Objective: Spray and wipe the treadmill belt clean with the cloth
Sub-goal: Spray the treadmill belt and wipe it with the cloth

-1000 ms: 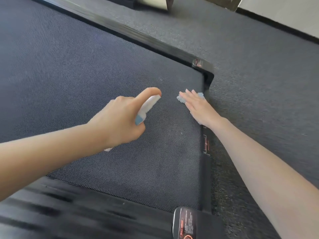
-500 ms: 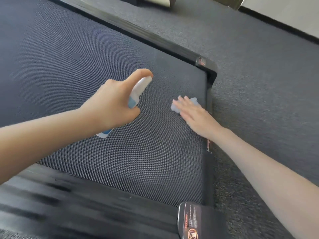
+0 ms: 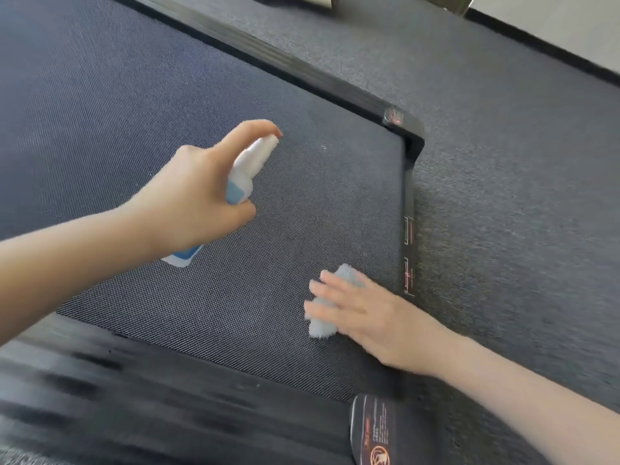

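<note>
Cloth (image 3: 321, 327), pale blue and bunched, is pressed onto the treadmill belt (image 3: 134, 112) under the straight, spread fingers of the right hand (image 3: 365, 313), some way below the black frame corner (image 3: 411, 135) and near the side rail. A white and blue spray bottle (image 3: 250, 166) is gripped in the curled left hand (image 3: 188, 203), with the forefinger laid over its top, above the belt and well left of that corner.

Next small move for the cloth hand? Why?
Likely slide the right hand, pressing flat on the cloth, up the belt toward its far corner: the left hand grips the spray bottle with a finger on its top, nozzle aimed at that stretch.
</note>
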